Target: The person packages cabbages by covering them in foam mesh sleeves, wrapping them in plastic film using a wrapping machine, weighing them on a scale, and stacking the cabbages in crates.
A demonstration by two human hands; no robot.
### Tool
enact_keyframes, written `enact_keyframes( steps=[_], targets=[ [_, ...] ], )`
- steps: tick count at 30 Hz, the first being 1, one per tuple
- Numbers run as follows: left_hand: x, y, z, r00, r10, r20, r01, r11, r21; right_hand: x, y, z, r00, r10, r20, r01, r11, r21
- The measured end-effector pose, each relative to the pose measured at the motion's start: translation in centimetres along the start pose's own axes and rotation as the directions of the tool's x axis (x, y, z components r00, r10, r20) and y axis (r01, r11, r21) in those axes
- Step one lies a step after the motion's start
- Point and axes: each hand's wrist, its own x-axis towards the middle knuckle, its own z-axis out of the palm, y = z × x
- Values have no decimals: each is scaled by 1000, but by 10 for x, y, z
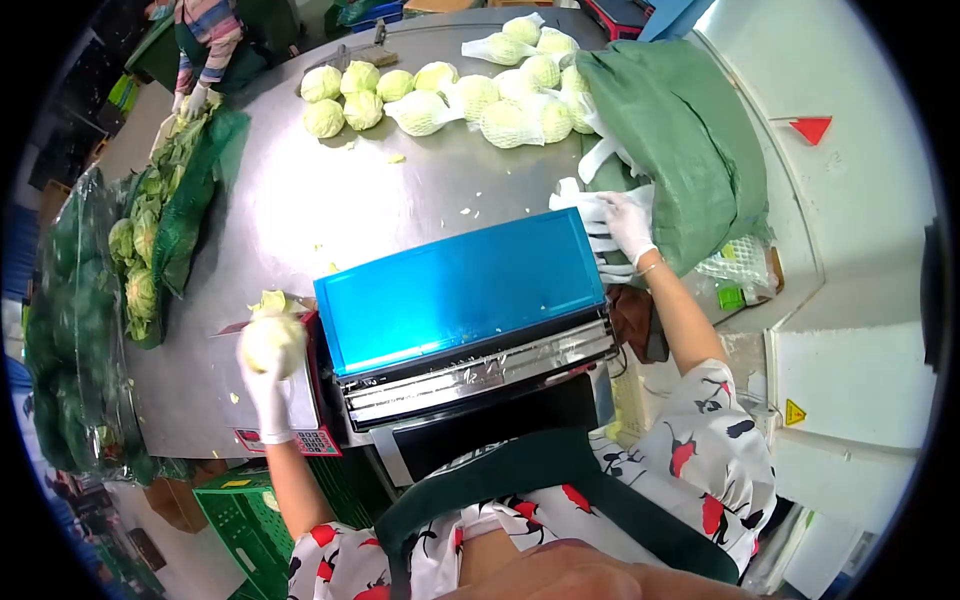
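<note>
My left hand [266, 400], in a white glove, grips a pale green cabbage [270, 344] above the red-edged scale [302, 390]. Its fingers are partly hidden by the cabbage. On the other side, my gloved right hand [630, 224] has its fingers closed on white foam net sleeves [598, 212] lying at the mouth of a green woven sack [690, 140]. Between my hands stands a wrapping machine with a blue top [460, 290] and a strip of clear film [480, 372] along its front.
Bare cabbages [362, 108] and several net-covered cabbages [510, 122] sit along the back of the metal table [270, 200]. A green mesh bag of cabbages [180, 230] lies at left, near a co-worker's gloved hands [196, 98]. A green crate [240, 530] stands below the table.
</note>
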Motion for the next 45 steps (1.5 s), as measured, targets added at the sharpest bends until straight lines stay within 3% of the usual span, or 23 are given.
enact_keyframes(
  steps=[2, 6, 8, 10, 13, 15, 16, 17, 18, 20, 22, 24, 25, 26, 28, 31, 32, 34, 37, 40, 42, 44, 45],
  targets=[
    [-42, 100, 103, 986, 30, 164, -40, 998, 56, 20, -4, 19, 992, -11, 122, 8, 1000, 28],
    [-63, 112, 193, 807, 322, 496, -494, 829, 264, 67, 8, 66, 925, -319, 205, 326, 946, 2],
    [-72, 115, 223, 767, 271, 581, -515, 800, 307, 74, 14, 77, 821, -377, 428, 498, 840, -214],
    [-79, 119, 234, 750, 118, 651, -420, 845, 331, 70, 3, 65, 816, -361, 453, 483, 855, -189],
    [-76, 137, 228, 689, 140, 711, -593, 672, 443, 64, -48, 10, 910, -169, 378, 309, 885, -348],
    [-74, 144, 219, 680, 175, 712, -649, 595, 473, 72, -67, -28, 997, -80, -20, 73, 969, -236],
    [-72, 146, 213, 700, 246, 671, -629, 657, 416, 75, -87, -59, 983, -15, -183, -4, 995, -105],
    [-70, 147, 203, 718, 310, 623, -609, 712, 348, 83, -85, -79, 751, -326, -574, 355, 933, -64],
    [-69, 150, 199, 736, 364, 571, -589, 759, 276, 67, -128, -127, 909, 158, -385, 7, 918, 396],
    [-74, 167, 198, 835, 371, 407, -446, 889, 105, 47, -164, -174, 906, 220, -363, 199, 534, 822],
    [-77, 171, 202, 878, 282, 387, -278, 958, -68, 19, -192, -177, 983, 119, -140, 129, 97, 987],
    [-90, 181, 212, 857, 247, 452, -123, 951, -285, -21, -210, -133, 973, -162, 164, -162, 25, 987],
    [-100, 184, 219, 850, 263, 457, -118, 940, -321, -40, -240, -113, 933, -356, 48, 149, 504, 851],
    [-110, 185, 225, 843, 280, 459, -113, 927, -357, -60, -270, -94, 844, -532, -70, 503, 740, 447],
    [-128, 164, 228, 791, 128, 598, 247, 827, -505, -99, -301, -56, 974, -227, -12, 129, 511, 850],
    [-140, 152, 215, 853, 6, 522, 307, 803, -510, -123, -321, -61, 989, 10, -145, 114, 570, 813],
    [-141, 152, 210, 854, 109, 509, 258, 761, -596, -125, -321, -68, 977, 124, 172, -189, 146, 971],
    [-150, 165, 199, 831, 180, 526, 257, 714, -651, -130, -304, -55, 970, 26, 242, -243, 66, 968],
    [-157, 166, 200, 810, 51, 584, 339, 772, -538, -158, -323, -39, 992, -119, 36, 26, 484, 874],
    [-164, 150, 202, 827, 46, 560, 326, 773, -544, -168, -336, -31, 969, 39, -244, 155, 673, 723],
    [-167, 120, 195, 825, 51, 562, 302, 802, -515, -165, -322, -35, 926, 221, 307, -307, -34, 951],
    [-163, 136, 189, 806, 273, 525, 299, 579, -759, -159, -307, -45, 962, -62, 264, -235, 300, 925],
    [-160, 146, 181, 809, 196, 554, 407, 494, -768, -156, -299, -50, 951, -202, 235, -130, 429, 894]
  ],
)
